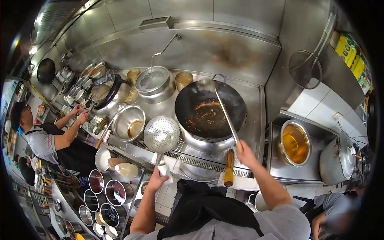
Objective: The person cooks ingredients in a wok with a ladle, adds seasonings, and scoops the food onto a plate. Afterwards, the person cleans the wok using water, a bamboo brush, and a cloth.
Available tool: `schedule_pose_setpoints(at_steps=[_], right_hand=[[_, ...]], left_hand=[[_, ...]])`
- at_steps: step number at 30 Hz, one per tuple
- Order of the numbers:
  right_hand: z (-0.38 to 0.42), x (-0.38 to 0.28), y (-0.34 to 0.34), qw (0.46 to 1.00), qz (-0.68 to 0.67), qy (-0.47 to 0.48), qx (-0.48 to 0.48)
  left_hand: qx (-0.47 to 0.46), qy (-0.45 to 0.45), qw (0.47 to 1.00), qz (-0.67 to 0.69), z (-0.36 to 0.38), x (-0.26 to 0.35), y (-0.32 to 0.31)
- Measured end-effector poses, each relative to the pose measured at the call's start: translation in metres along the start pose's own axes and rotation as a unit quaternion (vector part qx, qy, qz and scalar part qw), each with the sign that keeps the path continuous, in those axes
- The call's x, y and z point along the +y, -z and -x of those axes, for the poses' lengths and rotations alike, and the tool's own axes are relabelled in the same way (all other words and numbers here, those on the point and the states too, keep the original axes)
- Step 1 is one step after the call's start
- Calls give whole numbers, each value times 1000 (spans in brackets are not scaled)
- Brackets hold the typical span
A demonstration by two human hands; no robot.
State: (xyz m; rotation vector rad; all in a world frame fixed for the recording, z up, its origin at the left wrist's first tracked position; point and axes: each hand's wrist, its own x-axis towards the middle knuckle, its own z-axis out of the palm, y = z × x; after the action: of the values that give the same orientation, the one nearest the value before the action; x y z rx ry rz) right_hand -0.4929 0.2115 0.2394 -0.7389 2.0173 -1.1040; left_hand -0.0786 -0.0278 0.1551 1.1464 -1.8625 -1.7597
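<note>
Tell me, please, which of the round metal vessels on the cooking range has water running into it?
The steel pot behind the perforated strainer, under the curved tap; the black wok and steel bowl get none.

An oil pot (295,143) stands right of the stove; a co-worker (48,140) works left.

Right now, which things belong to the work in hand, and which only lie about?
In use: right hand holds ladle in wok; left hand grips strainer.
Lying about: brush, steel bowl, oil pot, bottle.
</note>
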Motion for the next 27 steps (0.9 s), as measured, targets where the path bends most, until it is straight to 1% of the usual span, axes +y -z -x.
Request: schedule_pose_setpoints(at_steps=[2, 3, 4, 5, 6, 7, 8, 9, 10, 11, 12, 13, 14, 15, 16, 17, 18, 19, 21, 23, 24, 26, 27], right_hand=[[-37, -86, -16, 1000, -13, -10, -21], [-75, -105, -29, 999, 4, 44, 1], [-115, -119, -43, 991, 57, 114, 34], [-157, -132, -55, 972, 129, 184, 72], [-197, -144, -68, 945, 204, 234, 105], [-216, -181, -80, 957, 239, 145, 77], [-248, -196, -89, 914, 351, 186, 80], [-292, -196, -101, 898, 369, 216, 105], [-315, -215, -108, 896, 372, 218, 106], [-337, -235, -116, 978, 194, 78, 19], [-357, -246, -123, 995, 0, -69, -72], [-381, -239, -128, 965, -204, -144, -85], [-389, -232, -138, 963, -210, -148, -86], [-392, -221, -146, 968, -185, -126, -111], [-380, -222, -155, 972, -160, -103, -137], [-365, -223, -165, 989, 113, -70, -69], [-332, -239, -174, 924, 381, -31, 1], [-320, -239, -174, 932, 362, -19, 2], [-308, -227, -171, 938, 345, -7, 4], [-297, -205, -178, 951, 278, 109, 87], [-258, -227, -184, 974, 204, 60, 73], [-245, -196, -205, 967, 174, 145, 114], [-237, -209, -208, 995, 56, 71, 36]], left_hand=[[-13, -11, 996, -90, -29, -1, 5], [-7, -7, 993, -117, -36, 11, 0], [1, -7, 990, -140, -42, 22, -5], [33, -96, 975, -199, -56, 5, -9], [9, -87, 968, -234, -69, -3, -10], [3, -95, 962, -258, -81, -17, -13], [-1, -101, 954, -283, -89, -32, -17], [-7, -91, 945, -312, -94, -46, -20], [-14, -80, 936, -343, -97, -59, -22], [-30, -77, 943, -323, -100, -68, -22], [-40, -69, 949, -305, -98, -60, -20], [-43, -69, 953, -293, -92, -50, -19], [-47, -69, 956, -283, -89, -41, -18], [-43, -78, 959, -268, -87, -40, -21], [-28, -98, 949, -298, -84, -38, -23], [-35, -103, 946, -306, -84, -44, -23], [-40, -108, 943, -311, -84, -50, -23], [-41, -106, 945, -308, -84, -51, -21], [-77, -91, 947, -298, -88, -45, -17], [-83, -107, 948, -288, -90, -41, -14], [-88, -123, 948, -279, -91, -38, -12], [-102, -107, 950, -274, -90, -38, -11], [-118, -89, 947, -286, -93, -41, -12]])
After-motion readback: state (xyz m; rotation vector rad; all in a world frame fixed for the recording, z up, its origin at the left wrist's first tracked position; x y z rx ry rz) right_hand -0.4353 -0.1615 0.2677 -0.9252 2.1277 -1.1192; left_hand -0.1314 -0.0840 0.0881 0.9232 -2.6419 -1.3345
